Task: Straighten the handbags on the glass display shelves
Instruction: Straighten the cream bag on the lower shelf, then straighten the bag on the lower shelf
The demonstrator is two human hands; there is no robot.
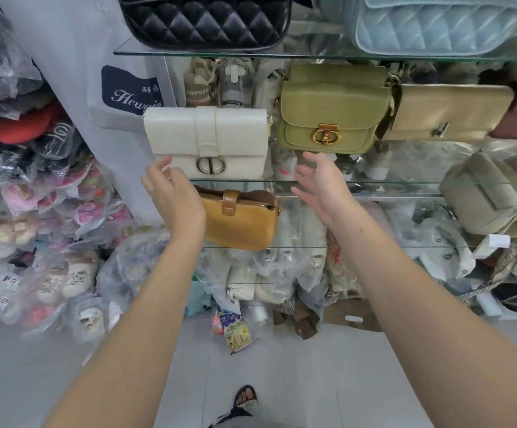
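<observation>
The white handbag [206,143] stands on the middle glass shelf [390,182], its long axis running left to right along the shelf's front edge, its flap and round metal clasp [211,165] facing the person; it sits between the two raised hands and just above them, so the coming move looks to turn on closing in from both ends at once; the left hand [170,196] is the nearer, its fingers [161,163] loosely spread and curled at the bag's lower left corner, seemingly just short of contact, though whether a fingertip touches the leather I cannot tell; the right hand [320,183] is open too, palm turned inward toward the bag, holding nothing, and it hangs further off, in the gap below the green handbag [333,118] rather than at the white bag's right end; so the bag lies up and to the right of the left fingers, up and to the left of the right ones; the white bag looks fairly square to the shelf edge already, with the green one near on its right; on the shelf below, a tan handbag [241,220] lies partly behind the left wrist, which a careless forearm could nudge.
</observation>
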